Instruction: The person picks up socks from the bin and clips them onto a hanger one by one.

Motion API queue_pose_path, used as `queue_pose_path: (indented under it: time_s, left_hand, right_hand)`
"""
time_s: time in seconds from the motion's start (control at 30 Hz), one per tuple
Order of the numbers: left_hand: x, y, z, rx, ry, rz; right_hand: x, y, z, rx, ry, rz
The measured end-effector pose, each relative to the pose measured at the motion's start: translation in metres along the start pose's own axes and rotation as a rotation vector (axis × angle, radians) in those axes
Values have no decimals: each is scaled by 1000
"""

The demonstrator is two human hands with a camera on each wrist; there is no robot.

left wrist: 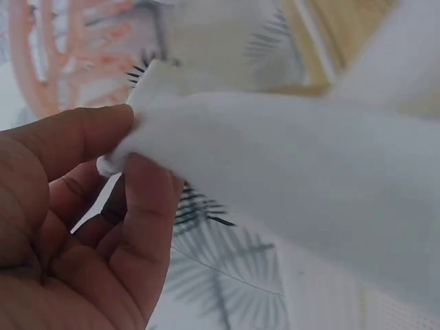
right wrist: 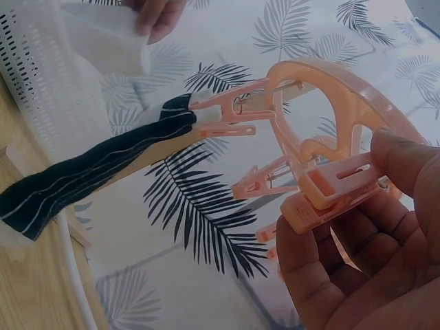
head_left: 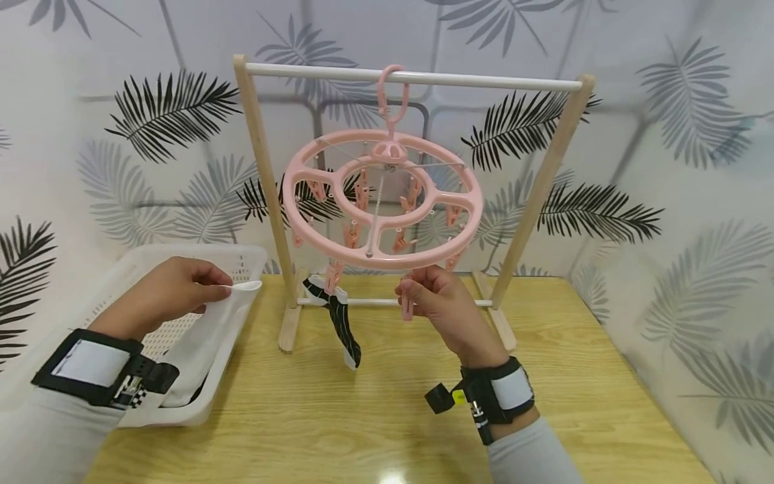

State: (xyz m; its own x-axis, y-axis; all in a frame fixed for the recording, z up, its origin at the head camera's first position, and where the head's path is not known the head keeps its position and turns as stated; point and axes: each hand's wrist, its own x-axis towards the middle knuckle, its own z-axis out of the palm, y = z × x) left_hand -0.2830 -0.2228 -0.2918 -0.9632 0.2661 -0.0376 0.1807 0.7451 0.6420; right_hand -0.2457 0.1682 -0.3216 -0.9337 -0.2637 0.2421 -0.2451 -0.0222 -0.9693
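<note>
My left hand (head_left: 187, 292) pinches the upper end of a long white cloth (left wrist: 289, 172), which trails down into the white basket (head_left: 226, 356). Whether it is a sock I cannot tell. My right hand (head_left: 444, 306) grips a pink clothespin (right wrist: 337, 189) between thumb and fingers at the front rim of the round pink drying hanger (head_left: 387, 259). In the right wrist view nothing lies between this clothespin's jaws. Left of it, a black sock (head_left: 342, 326) with white stripes hangs from another pink clothespin (head_left: 333, 274).
The hanger hooks over a white rod (head_left: 484, 81) on a stand with wooden legs (head_left: 541, 195). More pink clothespins (head_left: 361, 191) dangle from its rings. The stand and basket rest on a wooden table (head_left: 338, 430). Behind is a leaf-patterned backdrop (head_left: 659, 168).
</note>
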Motion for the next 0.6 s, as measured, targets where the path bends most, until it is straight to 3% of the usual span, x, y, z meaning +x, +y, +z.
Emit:
queue_pose_path:
  time_s: [0.37,0.6]
  left_hand:
    - [-31,52,7,-73,71,94]
    - [-46,80,29,-151,103,173]
  right_hand:
    - [-1,-2,2,0,6,5]
    - [-3,-3,0,-12,12,3]
